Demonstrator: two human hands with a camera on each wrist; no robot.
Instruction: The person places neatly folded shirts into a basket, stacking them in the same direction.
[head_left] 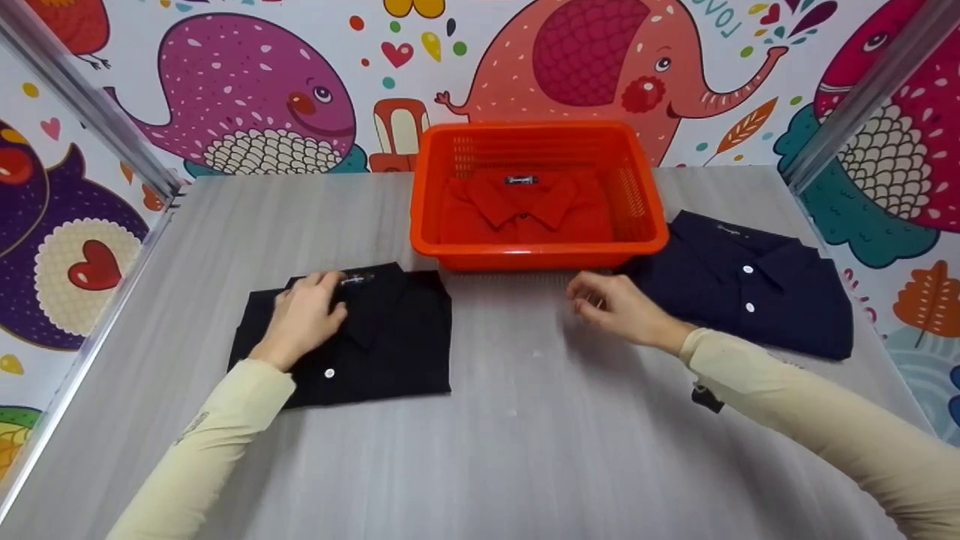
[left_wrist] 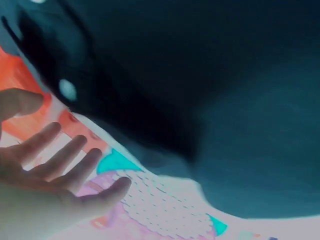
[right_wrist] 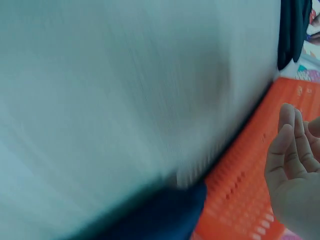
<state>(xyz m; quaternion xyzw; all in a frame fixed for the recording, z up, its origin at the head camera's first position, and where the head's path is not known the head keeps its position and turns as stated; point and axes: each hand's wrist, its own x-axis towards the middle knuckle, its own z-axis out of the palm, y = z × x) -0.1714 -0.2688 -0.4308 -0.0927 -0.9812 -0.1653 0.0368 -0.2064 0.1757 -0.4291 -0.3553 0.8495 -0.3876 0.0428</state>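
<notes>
A folded black shirt (head_left: 397,349) with a white button lies on the left of the table. Over its collar side is my left hand (head_left: 304,315); the left wrist view shows its fingers (left_wrist: 62,155) spread and holding nothing. In front of an orange basket (head_left: 540,255), my right hand (head_left: 622,307) hovers above the table with loosely bent fingers (right_wrist: 275,155) and nothing in them. Inside the basket rests a folded red shirt (head_left: 465,214), collar up. To the right, a folded navy shirt (head_left: 802,315) with white buttons lies partly behind my right hand and wrist.
The grey table (head_left: 510,450) meets a wall (head_left: 420,67) printed with cartoon animals behind the basket. Metal posts stand at the back left and back right corners. A small dark item (head_left: 706,399) shows below my right forearm.
</notes>
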